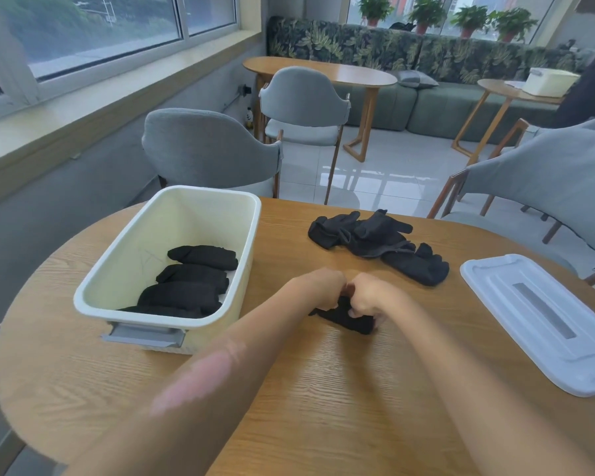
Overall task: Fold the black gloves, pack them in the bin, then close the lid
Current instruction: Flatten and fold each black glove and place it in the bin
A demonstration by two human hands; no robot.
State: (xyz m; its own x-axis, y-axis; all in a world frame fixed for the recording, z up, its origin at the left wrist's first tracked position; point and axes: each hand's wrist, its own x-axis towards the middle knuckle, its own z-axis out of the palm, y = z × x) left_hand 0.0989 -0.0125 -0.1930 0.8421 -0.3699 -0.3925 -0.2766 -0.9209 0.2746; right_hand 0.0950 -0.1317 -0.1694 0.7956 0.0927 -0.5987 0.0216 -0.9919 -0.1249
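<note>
Both forearms reach in over the round wooden table (289, 389) and meet in the middle. The left hand (318, 286) and right hand (370, 293) are both curled tight, knuckles nearly touching, gripping one black glove (349, 319) that's bunched up against the tabletop. Soft knit fabric. The cream plastic bin (124, 255) on the left has four folded gloves (186, 281) lined up inside. A loose glove pile (378, 242) lies further back, white ridged lid (543, 321) flat on the right.

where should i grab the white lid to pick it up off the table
Take the white lid by its long edges near the middle, coming from above with the right hand. It lies flat and wide on the table, right of both hands; fingers likely must hook under the raised rim.
</note>
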